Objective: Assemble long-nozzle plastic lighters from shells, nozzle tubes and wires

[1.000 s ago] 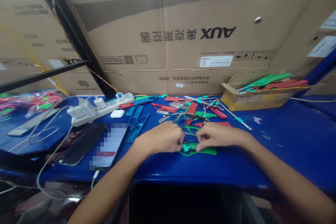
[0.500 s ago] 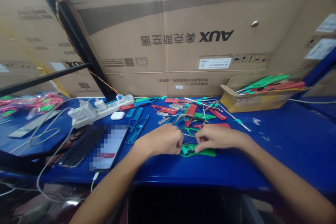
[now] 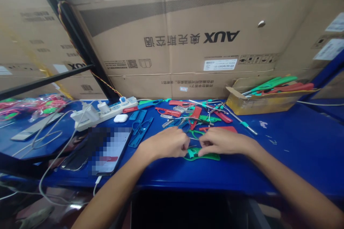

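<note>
On the blue table before me lies a green stick-lighter casing (image 3: 212,156), with a teal trigger piece (image 3: 191,153) and a small dark part in it. At its left end my left hand (image 3: 172,142) is closed, fingers curled down; the fingertips are hidden. My right hand (image 3: 217,141) pinches over the middle of the casing, thumb near the dark part. Just beyond the hands is a pile of loose lighter parts: a red casing half (image 3: 196,116), a blue casing half (image 3: 141,132), clear fuel tanks (image 3: 168,123) and metal tubes (image 3: 248,128).
A cardboard box (image 3: 260,105) of green and red lighters stands at the back right. To the left are a power strip (image 3: 107,112) with chargers, a white earbud case (image 3: 120,118), a phone (image 3: 114,154) and cables. Large AUX cartons (image 3: 166,14) wall off the back.
Both hands stay over the green casing. My left hand has shifted very slightly right, and my right hand a little left, so the gap between them is narrower.
</note>
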Motion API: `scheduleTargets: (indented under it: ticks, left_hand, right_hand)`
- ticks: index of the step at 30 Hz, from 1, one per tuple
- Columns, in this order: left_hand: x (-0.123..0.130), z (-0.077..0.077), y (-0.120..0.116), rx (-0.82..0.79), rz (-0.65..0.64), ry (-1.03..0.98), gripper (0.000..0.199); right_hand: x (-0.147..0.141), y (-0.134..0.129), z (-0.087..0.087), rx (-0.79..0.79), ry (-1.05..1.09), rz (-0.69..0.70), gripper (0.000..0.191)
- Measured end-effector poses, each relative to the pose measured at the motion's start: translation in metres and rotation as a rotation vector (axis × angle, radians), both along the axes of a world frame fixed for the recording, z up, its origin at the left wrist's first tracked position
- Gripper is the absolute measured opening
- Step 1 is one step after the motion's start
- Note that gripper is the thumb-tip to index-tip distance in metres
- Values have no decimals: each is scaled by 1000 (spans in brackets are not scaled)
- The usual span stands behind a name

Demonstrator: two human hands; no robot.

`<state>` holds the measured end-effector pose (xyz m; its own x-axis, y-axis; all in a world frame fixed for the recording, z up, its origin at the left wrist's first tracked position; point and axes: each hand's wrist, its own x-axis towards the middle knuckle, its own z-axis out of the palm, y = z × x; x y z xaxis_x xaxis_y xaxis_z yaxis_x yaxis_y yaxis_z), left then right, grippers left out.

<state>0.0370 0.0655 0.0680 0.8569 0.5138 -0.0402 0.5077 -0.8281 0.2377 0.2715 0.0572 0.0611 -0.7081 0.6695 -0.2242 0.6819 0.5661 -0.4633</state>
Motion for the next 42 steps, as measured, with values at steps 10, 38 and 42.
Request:
scheduleTargets:
  ticks: [10, 38, 42]
  left_hand:
    - [-3, 1, 10, -122, -26, -57, 6]
    - [3, -2, 8, -177, 4, -10, 4]
    - [3, -2, 7, -185, 2, -20, 5]
  right_hand:
    - [-1, -7, 6, 79, -97, 8, 41]
    - [-3, -61, -33, 436, 43, -139, 20]
    - [0, -80, -56, 606, 162, -171, 25]
